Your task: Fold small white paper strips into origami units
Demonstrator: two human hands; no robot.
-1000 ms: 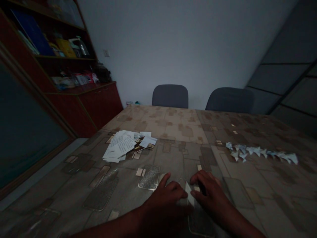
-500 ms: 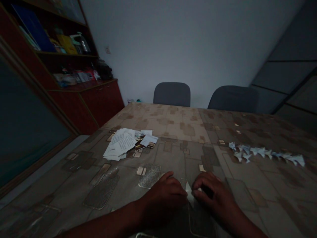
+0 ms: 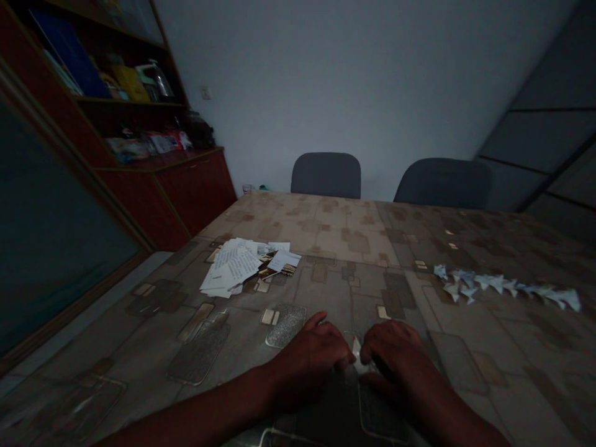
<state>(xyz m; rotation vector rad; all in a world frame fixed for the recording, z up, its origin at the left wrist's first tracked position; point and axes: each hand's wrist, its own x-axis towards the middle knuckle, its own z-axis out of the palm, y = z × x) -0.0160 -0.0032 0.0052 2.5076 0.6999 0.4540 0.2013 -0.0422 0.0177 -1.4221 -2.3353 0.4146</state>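
Observation:
Between my two hands at the near side of the table is a small folded piece of white paper (image 3: 358,357), with a pointed tip facing away from me. My left hand (image 3: 321,354) pinches its left side with the fingertips. On its right side my right hand (image 3: 393,357) is closed, fingers curled down over the paper. Much of the paper is hidden behind the fingers. To the left lies a loose pile of printed paper pieces (image 3: 233,267). A row of several small folded paper shapes (image 3: 493,284) stands on the right.
A patterned cloth (image 3: 321,217) covers the table. Two grey chairs (image 3: 326,175) stand at its far edge, before a pale wall (image 3: 349,81). A red cabinet (image 3: 195,192) with crowded shelves is at the left.
My right hand has turned downward, its fingers now curled over the paper. The left hand stays pinched at the paper's left side. The whole view has shifted slightly.

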